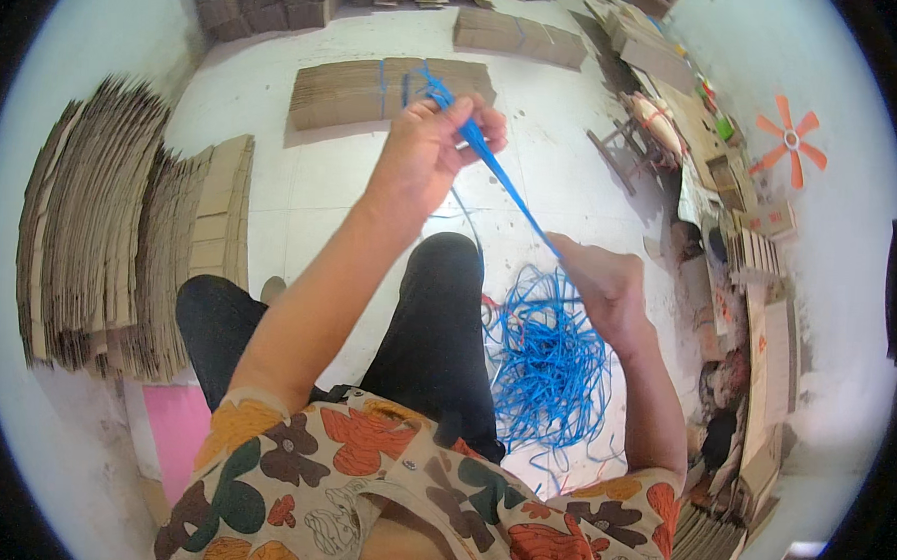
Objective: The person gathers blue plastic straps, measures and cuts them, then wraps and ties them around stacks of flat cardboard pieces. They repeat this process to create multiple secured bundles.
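Observation:
Between my hands stretches a taut blue plastic strap bundle, several strands gathered together. My left hand grips it near its upper end, thumb and fingers closed around the strands, with loose ends sticking out above. Lower and to the right, my right hand is closed on the other end, its fingers mostly turned away from view. A tangled heap of blue strapping lies on the floor beside my right leg, under my right forearm. One loose strand hangs beside my knee.
Ahead on the pale floor lies a flattened-cardboard bundle tied with blue strap; another bundle sits farther back. Tall cardboard stacks line the left wall. An orange-bladed fan and assorted clutter stand along the right wall.

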